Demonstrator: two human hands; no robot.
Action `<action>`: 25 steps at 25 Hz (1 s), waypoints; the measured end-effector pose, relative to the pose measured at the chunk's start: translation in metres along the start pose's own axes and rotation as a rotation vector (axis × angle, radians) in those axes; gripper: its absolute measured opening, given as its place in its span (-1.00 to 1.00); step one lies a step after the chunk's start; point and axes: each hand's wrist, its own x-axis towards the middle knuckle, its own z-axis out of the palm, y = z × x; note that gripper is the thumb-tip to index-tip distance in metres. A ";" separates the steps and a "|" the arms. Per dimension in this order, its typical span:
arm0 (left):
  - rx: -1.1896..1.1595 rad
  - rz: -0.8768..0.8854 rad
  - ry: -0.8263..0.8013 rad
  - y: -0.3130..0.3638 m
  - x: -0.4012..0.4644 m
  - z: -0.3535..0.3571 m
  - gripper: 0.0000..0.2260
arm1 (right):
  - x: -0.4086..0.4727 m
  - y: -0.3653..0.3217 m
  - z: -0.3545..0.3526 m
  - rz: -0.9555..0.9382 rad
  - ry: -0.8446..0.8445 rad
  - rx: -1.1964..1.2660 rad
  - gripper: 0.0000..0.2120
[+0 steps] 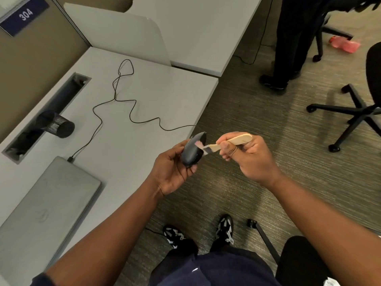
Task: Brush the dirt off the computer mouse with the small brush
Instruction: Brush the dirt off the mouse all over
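Wooden brush [231, 142] lies crosswise, bristles leftward on upright mouse [192, 150].

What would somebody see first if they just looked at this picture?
Two bare hands meet in the middle: the left hand cups a dark oval computer mouse, and the right hand presses a small wooden-handled brush against it. A closed grey laptop lies lower left.

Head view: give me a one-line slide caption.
Left hand holds a dark computer mouse beyond the desk edge while the right hand sets a small wooden brush against it.
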 end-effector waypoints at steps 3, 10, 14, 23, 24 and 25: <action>-0.029 0.016 0.040 0.000 -0.001 -0.002 -0.57 | -0.003 -0.004 0.002 0.049 -0.054 0.115 -0.83; 0.047 0.073 0.100 0.002 -0.007 0.006 -0.54 | -0.004 0.001 0.010 -0.022 0.194 0.079 -0.79; 0.155 0.103 0.102 -0.003 -0.010 0.011 -0.49 | -0.008 0.010 0.015 -0.029 0.116 -0.074 -0.66; 0.262 0.134 -0.038 -0.003 -0.012 0.013 -0.35 | -0.016 0.028 0.021 -0.014 0.095 -0.127 -0.67; 0.320 0.144 -0.058 -0.005 -0.011 0.012 -0.30 | -0.017 0.028 0.022 0.000 0.105 -0.098 -0.67; 0.387 0.158 -0.077 -0.006 -0.010 0.011 -0.25 | -0.017 0.028 0.023 0.010 0.107 -0.070 -0.68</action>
